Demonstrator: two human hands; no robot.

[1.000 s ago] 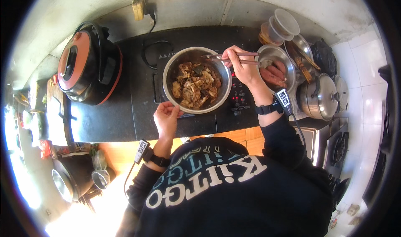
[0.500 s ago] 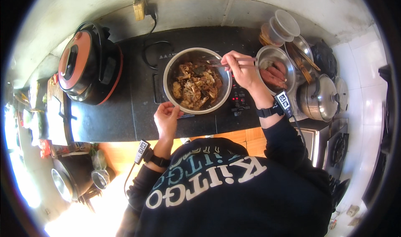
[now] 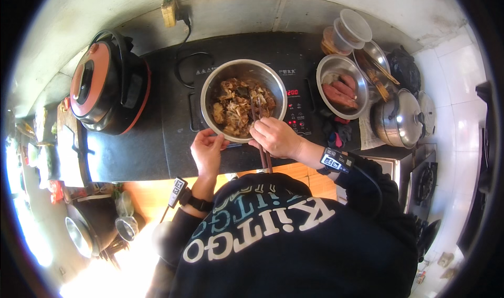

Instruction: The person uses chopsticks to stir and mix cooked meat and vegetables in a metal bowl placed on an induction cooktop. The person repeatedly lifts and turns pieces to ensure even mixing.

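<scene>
A steel bowl (image 3: 206, 105) stands on a black induction cooker (image 3: 298, 83). Brown, cooked pieces of food, perhaps meat, (image 3: 239, 106) fill its bottom. With fingers closed on the rim at the near left, my left hand (image 3: 207, 152) steadies the bowl. My right hand (image 3: 277, 138) grips brown chopsticks (image 3: 264, 156) above the near right rim. Their tips reach down into the food, while the back ends stick out toward me.
A second steel bowl (image 3: 318, 85) with reddish pink pieces stands to the right. Beyond it are stacked plastic tubs (image 3: 350, 30), a whisk brush (image 3: 375, 80) and a lidded pot (image 3: 401, 119). A red-and-black cooker (image 3: 110, 83) is at the left.
My right hand has swung from the bowl's far right side to its near right side, bringing the chopsticks round. My left hand stays at the rim. The view has shifted slightly.
</scene>
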